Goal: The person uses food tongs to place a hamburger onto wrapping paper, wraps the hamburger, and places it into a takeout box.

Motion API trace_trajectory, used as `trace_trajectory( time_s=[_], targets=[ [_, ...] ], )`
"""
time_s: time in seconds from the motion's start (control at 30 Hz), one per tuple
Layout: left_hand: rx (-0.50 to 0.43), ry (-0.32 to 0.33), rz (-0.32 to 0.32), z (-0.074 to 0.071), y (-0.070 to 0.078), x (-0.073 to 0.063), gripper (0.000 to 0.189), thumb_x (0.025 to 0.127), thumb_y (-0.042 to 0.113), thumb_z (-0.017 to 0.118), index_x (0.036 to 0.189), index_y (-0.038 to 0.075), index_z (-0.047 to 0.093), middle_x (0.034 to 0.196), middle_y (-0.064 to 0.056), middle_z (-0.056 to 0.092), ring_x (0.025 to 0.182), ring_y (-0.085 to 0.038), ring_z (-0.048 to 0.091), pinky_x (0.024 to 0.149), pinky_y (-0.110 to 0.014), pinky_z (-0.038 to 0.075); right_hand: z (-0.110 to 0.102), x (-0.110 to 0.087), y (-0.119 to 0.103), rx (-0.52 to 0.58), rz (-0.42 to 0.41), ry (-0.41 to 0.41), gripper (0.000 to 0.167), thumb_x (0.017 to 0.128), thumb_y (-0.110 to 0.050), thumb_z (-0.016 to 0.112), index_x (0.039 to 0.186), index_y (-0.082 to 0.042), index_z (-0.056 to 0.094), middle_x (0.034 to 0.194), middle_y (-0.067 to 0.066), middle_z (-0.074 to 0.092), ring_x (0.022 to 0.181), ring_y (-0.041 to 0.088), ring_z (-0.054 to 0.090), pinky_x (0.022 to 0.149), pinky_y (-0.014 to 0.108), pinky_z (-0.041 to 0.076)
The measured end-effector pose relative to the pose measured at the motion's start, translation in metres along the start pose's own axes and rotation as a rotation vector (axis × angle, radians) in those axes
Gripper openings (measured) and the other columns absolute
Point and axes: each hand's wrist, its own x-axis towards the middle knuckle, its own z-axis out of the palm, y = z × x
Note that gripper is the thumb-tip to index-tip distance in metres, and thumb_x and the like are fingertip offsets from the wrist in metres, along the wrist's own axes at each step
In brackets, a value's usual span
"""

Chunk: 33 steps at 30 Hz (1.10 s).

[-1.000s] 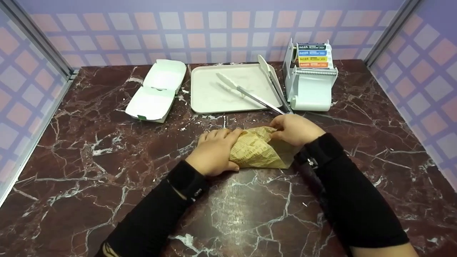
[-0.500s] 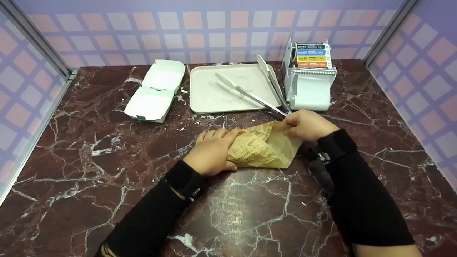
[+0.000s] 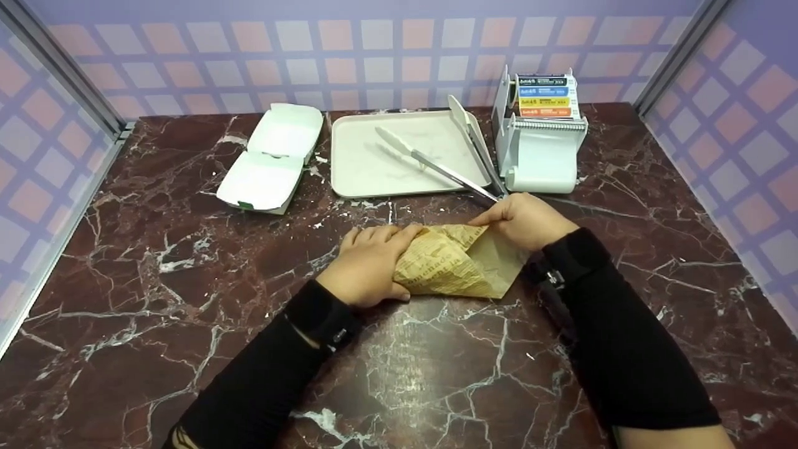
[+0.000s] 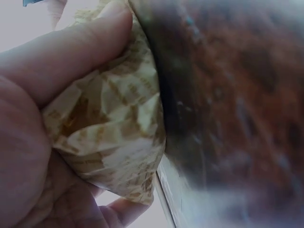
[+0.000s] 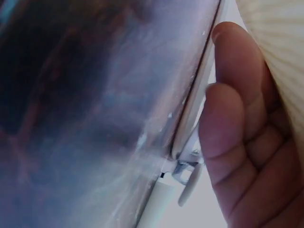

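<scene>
Fingers, 2 sets, as I log them: left hand (image 3: 363,268) curled round printed paper wrap (image 3: 439,263); right hand (image 3: 537,220) pinching its edge; wrap between.

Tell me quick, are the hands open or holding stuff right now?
Left hand: closed around the paper.
Right hand: touching the paper; can't tell if it's pinching it.

Glare on tabletop (image 3: 408,368); hazy wrist views

Right hand (image 3: 533,221) shifted left; paper wrap (image 3: 439,262) edge lower.
</scene>
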Motion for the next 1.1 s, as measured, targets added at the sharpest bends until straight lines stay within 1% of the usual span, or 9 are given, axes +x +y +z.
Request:
trace_trajectory(
  time_s=[0.2,0.33,0.53,0.67,0.77,0.83,0.93,1.07,1.1],
  targets=[
    [0.007,-0.010,-0.003,-0.001,0.000,-0.001,0.115,0.080,0.046,0.088,0.169,0.041,0.014,0.172,-0.011,0.030,0.157,-0.039,0.029,0.130,-0.069,0.009,-0.001,0.000,0.001,-0.022,-0.009,0.012,0.044,0.094,0.003,0.055,0.113,-0.025,0.083,0.121,0.006,0.079,0.116,0.030,0.071,0.107,0.051,0.054],
    [0.021,-0.015,-0.009,0.000,0.002,-0.001,0.112,0.082,0.047,0.087,0.169,0.039,0.016,0.173,-0.011,0.029,0.157,-0.039,0.030,0.130,-0.068,0.010,-0.004,-0.001,0.003,0.040,-0.023,0.039,0.038,0.096,0.001,0.054,0.111,-0.017,0.083,0.118,0.007,0.080,0.110,0.027,0.071,0.103,0.045,0.055],
    [0.034,-0.016,-0.016,0.000,0.002,-0.001,0.111,0.083,0.051,0.084,0.169,0.035,0.017,0.172,-0.011,0.031,0.155,-0.039,0.033,0.130,-0.067,0.012,-0.006,-0.005,-0.001,0.466,0.035,0.033,0.028,0.109,-0.024,0.053,0.122,-0.010,0.074,0.124,0.006,0.076,0.104,0.015,0.068,0.093,0.029,0.055],
    [0.056,-0.006,-0.009,0.000,0.002,-0.002,0.110,0.083,0.053,0.084,0.170,0.033,0.017,0.170,-0.010,0.035,0.153,-0.039,0.035,0.130,-0.066,0.015,-0.005,-0.006,-0.007,0.804,0.040,-0.129,0.067,0.112,-0.056,0.031,0.147,-0.003,0.056,0.146,0.017,0.064,0.097,0.009,0.070,0.088,0.025,0.058],
    [0.066,0.000,-0.004,0.001,0.002,-0.002,0.110,0.084,0.054,0.083,0.170,0.033,0.017,0.170,-0.010,0.035,0.153,-0.038,0.036,0.130,-0.066,0.016,-0.002,-0.010,-0.009,0.891,0.139,-0.234,0.083,0.106,-0.069,0.029,0.154,-0.004,0.047,0.149,0.025,0.058,0.094,0.012,0.071,0.082,0.027,0.062],
    [0.061,-0.002,-0.004,0.001,0.003,-0.002,0.110,0.084,0.053,0.083,0.170,0.033,0.017,0.170,-0.010,0.035,0.153,-0.038,0.035,0.130,-0.065,0.016,0.003,-0.011,-0.009,0.897,0.207,-0.272,0.081,0.105,-0.069,0.040,0.156,-0.007,0.046,0.148,0.025,0.059,0.102,0.018,0.073,0.087,0.032,0.064],
    [0.057,-0.005,-0.006,0.000,0.003,-0.002,0.110,0.084,0.052,0.083,0.170,0.033,0.017,0.170,-0.010,0.034,0.154,-0.038,0.035,0.130,-0.065,0.015,0.008,-0.014,-0.010,0.815,0.288,-0.243,0.070,0.099,-0.063,0.061,0.151,-0.017,0.056,0.138,0.017,0.068,0.113,0.029,0.071,0.093,0.039,0.063],
    [0.057,-0.011,-0.009,0.000,0.004,-0.002,0.111,0.084,0.052,0.083,0.170,0.033,0.016,0.171,-0.010,0.032,0.155,-0.038,0.033,0.130,-0.065,0.014,0.012,-0.014,-0.011,0.685,0.203,-0.188,0.058,0.100,-0.053,0.064,0.146,-0.018,0.063,0.139,0.008,0.070,0.120,0.023,0.068,0.099,0.031,0.059],
    [0.056,-0.012,-0.010,0.000,0.004,-0.002,0.111,0.084,0.052,0.083,0.170,0.033,0.016,0.171,-0.010,0.032,0.155,-0.038,0.033,0.130,-0.066,0.014,0.013,-0.014,-0.013,0.711,0.197,-0.191,0.057,0.100,-0.052,0.066,0.145,-0.018,0.064,0.139,0.008,0.070,0.120,0.023,0.069,0.099,0.032,0.059]
  ],
)
